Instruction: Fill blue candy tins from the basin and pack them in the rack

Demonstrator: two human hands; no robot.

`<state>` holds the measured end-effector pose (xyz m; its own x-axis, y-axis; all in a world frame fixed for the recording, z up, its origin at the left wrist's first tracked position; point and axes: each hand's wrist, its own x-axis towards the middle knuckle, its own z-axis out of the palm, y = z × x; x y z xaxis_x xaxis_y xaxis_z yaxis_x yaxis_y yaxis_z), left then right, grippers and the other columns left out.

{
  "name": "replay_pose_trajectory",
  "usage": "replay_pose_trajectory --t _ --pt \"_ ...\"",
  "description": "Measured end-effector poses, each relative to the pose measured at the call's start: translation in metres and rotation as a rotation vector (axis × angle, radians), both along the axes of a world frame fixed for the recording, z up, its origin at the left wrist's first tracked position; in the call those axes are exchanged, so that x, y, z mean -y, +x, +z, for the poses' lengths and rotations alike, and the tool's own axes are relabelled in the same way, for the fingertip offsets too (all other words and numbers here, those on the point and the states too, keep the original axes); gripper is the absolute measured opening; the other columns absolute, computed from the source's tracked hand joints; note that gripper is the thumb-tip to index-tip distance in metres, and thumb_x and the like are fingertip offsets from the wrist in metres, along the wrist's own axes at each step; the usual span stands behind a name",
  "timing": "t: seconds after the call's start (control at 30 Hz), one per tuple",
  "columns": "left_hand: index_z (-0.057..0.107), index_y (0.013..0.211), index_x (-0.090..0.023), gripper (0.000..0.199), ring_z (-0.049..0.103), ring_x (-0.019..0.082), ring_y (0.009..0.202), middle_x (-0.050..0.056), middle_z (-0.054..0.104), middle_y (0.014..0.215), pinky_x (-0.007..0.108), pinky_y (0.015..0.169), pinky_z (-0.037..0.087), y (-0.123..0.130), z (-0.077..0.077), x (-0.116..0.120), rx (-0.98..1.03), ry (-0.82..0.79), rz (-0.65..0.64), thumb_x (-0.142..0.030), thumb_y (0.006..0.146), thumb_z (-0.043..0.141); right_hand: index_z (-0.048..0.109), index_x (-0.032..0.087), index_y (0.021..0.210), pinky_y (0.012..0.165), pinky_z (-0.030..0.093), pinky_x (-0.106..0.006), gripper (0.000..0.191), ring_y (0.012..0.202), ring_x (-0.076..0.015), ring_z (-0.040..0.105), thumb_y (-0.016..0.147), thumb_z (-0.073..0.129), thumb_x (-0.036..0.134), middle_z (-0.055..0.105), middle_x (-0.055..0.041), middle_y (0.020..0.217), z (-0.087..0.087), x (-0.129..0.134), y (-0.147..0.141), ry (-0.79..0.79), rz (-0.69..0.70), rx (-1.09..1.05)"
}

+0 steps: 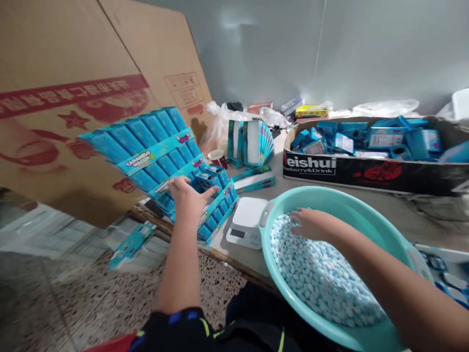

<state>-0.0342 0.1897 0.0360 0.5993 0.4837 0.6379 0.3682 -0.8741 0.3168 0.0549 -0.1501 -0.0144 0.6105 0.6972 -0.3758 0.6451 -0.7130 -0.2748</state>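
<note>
My left hand (188,196) lies over stacked blue display trays (157,161) filled with small blue cartons. Its thumb is apart from the fingers, beside an open-topped carton (207,181); I see nothing lifted in it. The trays lean in stepped rows at the table's left edge. My right hand (311,224) is in a turquoise basin (366,205), fingers curled down into a heap of small pale-blue and white candies (315,274). Its fingertips are partly hidden among the candies. Between the hands sits a white kitchen scale (249,215).
A black-sided carton (315,171) full of loose blue boxes stands behind the basin. Fanned blue-edged card pieces (252,144) and a paper cup (217,158) are near the trays. A large cardboard box (110,63) rises at the left. Plastic bags (223,120) lie along the wall.
</note>
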Motion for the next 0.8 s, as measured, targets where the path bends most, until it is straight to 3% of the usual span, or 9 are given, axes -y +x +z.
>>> replay_pose_trajectory --t 0.07,0.13,0.2,0.37,0.47,0.57,0.67,0.73,0.8 --pt "0.048 0.094 -0.022 0.051 0.058 0.036 0.118 0.013 0.061 0.110 0.048 0.103 0.047 -0.007 0.000 0.010 -0.175 -0.068 0.029 -0.062 0.078 0.075 0.064 0.014 0.137 0.102 0.051 -0.043 0.047 0.121 -0.0350 0.066 0.098 0.054 0.036 0.068 -0.0190 0.133 -0.001 0.000 0.000 0.010 -0.009 -0.009" --pt "0.051 0.086 -0.023 0.044 0.065 0.031 0.101 0.010 0.065 0.099 0.040 0.090 0.051 -0.007 -0.004 0.019 -0.430 -0.197 -0.043 -0.066 0.089 0.060 0.062 0.013 0.141 0.102 0.051 -0.044 0.051 0.123 -0.0353 0.065 0.097 0.056 0.037 0.068 -0.0190 0.134 0.000 -0.001 -0.003 0.023 -0.017 -0.013" --pt "0.053 0.089 -0.023 0.040 0.068 0.030 0.098 0.010 0.068 0.100 0.036 0.084 0.051 -0.003 -0.008 0.025 -0.587 -0.244 -0.120 -0.062 0.092 0.057 0.063 0.013 0.140 0.102 0.051 -0.045 0.051 0.123 -0.0364 0.065 0.095 0.057 0.037 0.069 -0.0195 0.134 0.002 -0.002 -0.007 0.032 -0.024 -0.005" --pt "0.054 0.108 -0.019 0.019 0.061 0.031 0.123 0.014 0.066 0.120 0.037 0.102 0.046 0.005 -0.014 0.028 -0.606 -0.179 -0.135 -0.030 0.094 0.059 0.072 0.019 0.128 0.098 0.054 -0.048 0.044 0.116 -0.0396 0.069 0.090 0.065 0.040 0.073 -0.0184 0.128 0.007 0.004 -0.006 0.175 -0.058 -0.076" --pt "0.057 0.113 -0.019 0.021 0.061 0.033 0.124 0.015 0.062 0.120 0.039 0.105 0.046 0.003 -0.014 0.028 -0.607 -0.197 -0.126 -0.029 0.095 0.058 0.073 0.024 0.122 0.100 0.055 -0.042 0.037 0.114 -0.0331 0.071 0.090 0.065 0.039 0.075 -0.0111 0.125 0.017 0.011 0.007 0.307 -0.060 -0.019" --pt "0.060 0.117 -0.020 0.024 0.067 0.034 0.110 0.017 0.057 0.119 0.040 0.097 0.049 0.002 -0.014 0.031 -0.573 -0.190 -0.039 -0.032 0.096 0.056 0.060 0.022 0.140 0.117 0.043 -0.041 0.044 0.140 -0.0288 0.054 0.100 0.050 0.035 0.056 -0.0138 0.151 0.038 0.013 0.015 0.498 -0.151 0.192" --pt "0.063 0.114 -0.019 0.022 0.071 0.028 0.089 0.019 0.055 0.121 0.037 0.087 0.051 0.006 -0.015 0.034 -0.524 -0.201 0.001 -0.027 0.096 0.054 0.047 0.024 0.151 0.127 0.025 -0.054 0.048 0.158 -0.0317 0.024 0.106 0.036 0.036 0.027 -0.0128 0.169 0.065 0.022 0.005 0.830 -0.340 0.612" --pt "0.064 0.108 -0.019 0.019 0.070 0.026 0.081 0.018 0.058 0.117 0.036 0.082 0.052 0.010 -0.015 0.033 -0.523 -0.209 -0.017 -0.025 0.095 0.052 0.044 0.029 0.153 0.125 0.025 -0.064 0.048 0.158 -0.0366 0.021 0.107 0.034 0.038 0.024 -0.0096 0.169 0.082 0.041 -0.011 1.061 -0.429 0.952" --pt "0.065 0.102 -0.020 0.016 0.070 0.027 0.085 0.016 0.062 0.112 0.036 0.081 0.052 0.012 -0.015 0.031 -0.528 -0.195 -0.040 -0.026 0.095 0.052 0.035 0.031 0.159 0.119 0.030 -0.070 0.052 0.157 -0.0418 0.020 0.108 0.031 0.041 0.026 -0.0096 0.167 0.096 0.067 -0.025 1.107 -0.463 1.145"
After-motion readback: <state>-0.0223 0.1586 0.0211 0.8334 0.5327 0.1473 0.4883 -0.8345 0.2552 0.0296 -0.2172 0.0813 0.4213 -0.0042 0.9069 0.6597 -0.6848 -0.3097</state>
